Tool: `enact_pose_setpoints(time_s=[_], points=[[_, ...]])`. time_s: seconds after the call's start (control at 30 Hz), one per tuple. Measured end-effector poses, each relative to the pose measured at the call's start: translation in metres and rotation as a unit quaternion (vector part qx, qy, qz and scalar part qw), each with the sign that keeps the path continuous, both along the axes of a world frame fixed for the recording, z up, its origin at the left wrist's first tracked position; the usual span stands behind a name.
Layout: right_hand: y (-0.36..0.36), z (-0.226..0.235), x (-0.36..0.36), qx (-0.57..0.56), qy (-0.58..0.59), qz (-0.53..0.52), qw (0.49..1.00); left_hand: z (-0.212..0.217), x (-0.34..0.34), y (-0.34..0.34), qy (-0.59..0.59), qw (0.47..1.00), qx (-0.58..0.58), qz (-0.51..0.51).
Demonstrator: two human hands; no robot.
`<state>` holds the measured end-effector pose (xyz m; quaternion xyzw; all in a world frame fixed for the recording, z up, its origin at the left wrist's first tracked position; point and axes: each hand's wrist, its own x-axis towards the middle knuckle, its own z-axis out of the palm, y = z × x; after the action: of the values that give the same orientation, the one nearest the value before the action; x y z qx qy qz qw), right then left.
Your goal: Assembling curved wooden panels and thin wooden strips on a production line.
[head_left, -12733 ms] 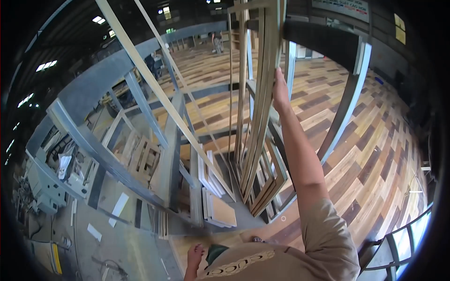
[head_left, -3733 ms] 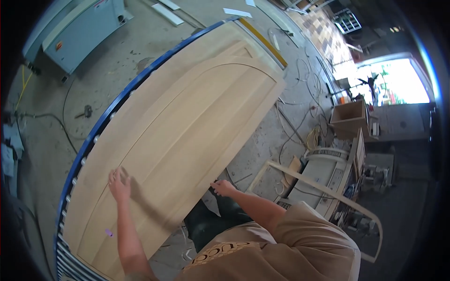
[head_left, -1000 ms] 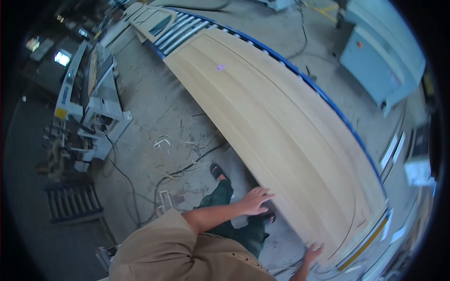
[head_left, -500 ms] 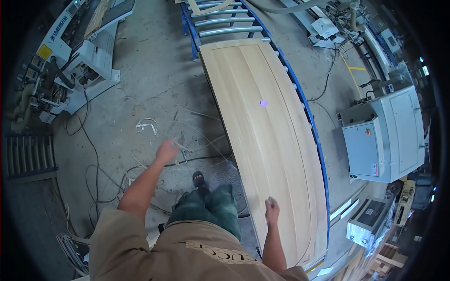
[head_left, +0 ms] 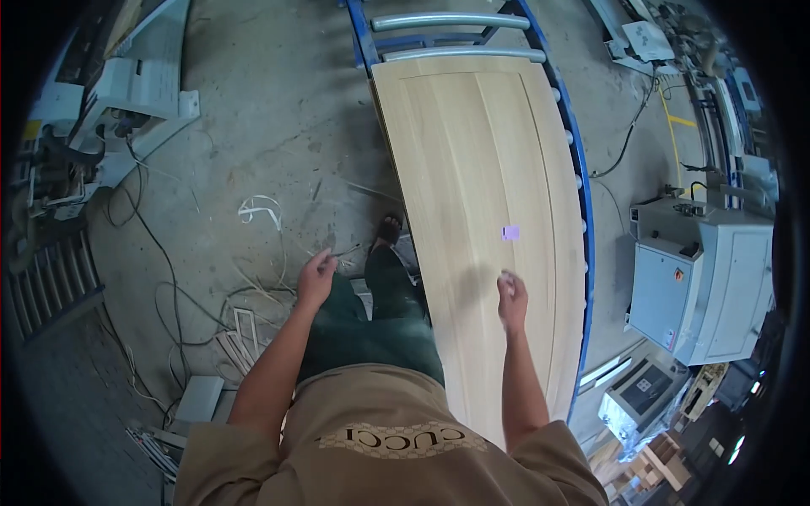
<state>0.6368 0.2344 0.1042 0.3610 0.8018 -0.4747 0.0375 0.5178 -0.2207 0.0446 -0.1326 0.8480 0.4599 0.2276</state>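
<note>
A long pale wooden door panel [head_left: 456, 169] lies flat on the roller conveyor, to my right. A small purple label [head_left: 510, 233] sits on its face. My right hand [head_left: 512, 302] is above the panel, just nearer to me than the label. Its fingers are curled closed, with a small pale bit at the fingertips that is too small to name. Over the floor left of the panel, my left hand [head_left: 315, 277] hangs in front of my leg. Its fingers are bent together, and whatever they may hold is hidden.
The blue-framed conveyor [head_left: 460, 56] with metal rollers runs on beyond the panel. Cables [head_left: 173, 278] and a loose white strap [head_left: 261, 211] lie on the floor at left. A grey machine [head_left: 135, 110] stands far left, a pale blue cabinet [head_left: 666, 287] at right.
I have stepped forward along the panel. My right hand has moved farther up it, closer to the purple label. My left hand has swung in nearer to my body.
</note>
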Motion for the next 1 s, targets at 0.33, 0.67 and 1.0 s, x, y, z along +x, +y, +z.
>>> enact_pose_setpoints(time_s=[0.33, 0.67, 1.0], points=[[0.126, -0.042, -0.353, 0.252, 0.043, 0.156, 0.954, -0.013, -0.29, 0.158, 0.126, 0.984, 0.095, 0.081], [0.194, -0.13, -0.532, 0.377, -0.016, 0.162, 0.912, -0.1, -0.401, 0.212, 0.215, 0.963, 0.051, 0.157], [0.205, -0.138, -0.551, 0.286, -0.064, 0.052, 0.955, -0.105, -0.405, 0.201, 0.171, 0.979, 0.061, 0.093]])
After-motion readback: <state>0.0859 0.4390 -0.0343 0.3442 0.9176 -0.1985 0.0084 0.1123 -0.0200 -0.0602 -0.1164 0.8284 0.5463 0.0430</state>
